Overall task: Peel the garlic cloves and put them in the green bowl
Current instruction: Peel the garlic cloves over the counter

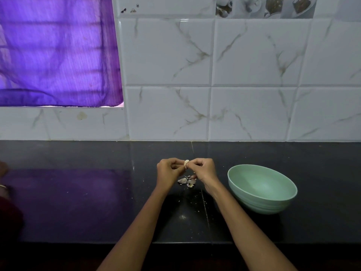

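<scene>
I pinched a garlic clove point(186, 163) between my left hand point(169, 171) and right hand point(205, 169), fingers curled tight around it above the counter point(78, 192). Peels point(187, 180) lay just beneath; the green bowl point(262, 188) sat nearby on my right.
</scene>
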A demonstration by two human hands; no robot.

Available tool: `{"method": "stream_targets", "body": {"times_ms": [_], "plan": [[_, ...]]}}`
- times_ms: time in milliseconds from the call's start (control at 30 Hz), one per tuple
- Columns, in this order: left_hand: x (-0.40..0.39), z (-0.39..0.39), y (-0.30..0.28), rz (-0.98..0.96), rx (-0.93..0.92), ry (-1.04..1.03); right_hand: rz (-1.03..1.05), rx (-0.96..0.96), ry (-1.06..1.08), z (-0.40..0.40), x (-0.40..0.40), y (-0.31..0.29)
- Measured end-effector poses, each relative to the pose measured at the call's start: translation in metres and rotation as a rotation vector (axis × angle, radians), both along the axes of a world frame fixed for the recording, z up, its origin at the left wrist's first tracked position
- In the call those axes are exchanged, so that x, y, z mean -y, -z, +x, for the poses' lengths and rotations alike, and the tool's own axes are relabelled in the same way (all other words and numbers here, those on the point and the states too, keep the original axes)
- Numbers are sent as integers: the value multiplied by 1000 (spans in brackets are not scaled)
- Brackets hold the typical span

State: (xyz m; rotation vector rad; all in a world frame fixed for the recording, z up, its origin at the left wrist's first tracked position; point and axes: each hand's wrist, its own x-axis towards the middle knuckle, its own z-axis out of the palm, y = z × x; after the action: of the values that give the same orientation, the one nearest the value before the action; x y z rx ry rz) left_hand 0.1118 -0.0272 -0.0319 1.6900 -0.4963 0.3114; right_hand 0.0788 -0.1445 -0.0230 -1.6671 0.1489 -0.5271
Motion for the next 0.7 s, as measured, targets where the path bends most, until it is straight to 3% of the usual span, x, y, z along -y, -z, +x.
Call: {"method": "stream_targets", "body": {"times_ms": [100,167,367,533,700], "plan": [[-2,2,-2,-142,-160,61,5,16,55,1,4,-2],[-3,3,-1,-136,-170,28,-22,27,20,1,5,-3],[-2,4,5,147,5,-46,-411,38,24,2,2,3],[-2,4,9,390,148,-108,-612,21,55,4,0,4],[0,5,11,475,203,-154,-691,22,67,3,-3,4]]}}
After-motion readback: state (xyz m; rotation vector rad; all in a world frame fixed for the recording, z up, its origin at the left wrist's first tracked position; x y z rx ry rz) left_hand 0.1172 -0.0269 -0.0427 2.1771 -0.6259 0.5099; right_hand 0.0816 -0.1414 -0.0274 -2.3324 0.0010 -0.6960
